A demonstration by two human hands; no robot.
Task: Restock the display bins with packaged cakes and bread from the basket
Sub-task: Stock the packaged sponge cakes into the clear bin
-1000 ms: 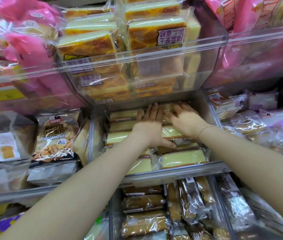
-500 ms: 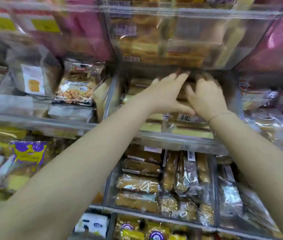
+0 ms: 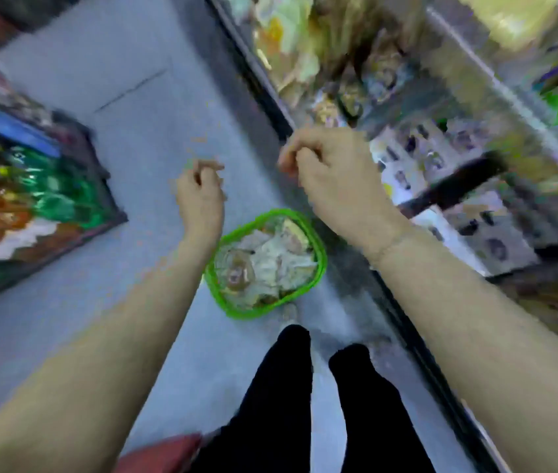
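Observation:
A green basket stands on the grey floor below me, holding several clear-wrapped cakes and breads. My left hand hangs in the air above and left of the basket, fingers loosely curled, holding nothing. At about the same height, above the basket's right side, is my right hand, also loosely curled and with nothing in it. The whole view is blurred by motion.
The display bins with packaged goods run along the right, their dark base edge meeting the floor beside the basket. Another shelf of colourful packs stands at the left. My dark-trousered legs are just behind the basket.
Both hands have left the cake bin and come down. The view has swung from the shelf to the floor and the basket.

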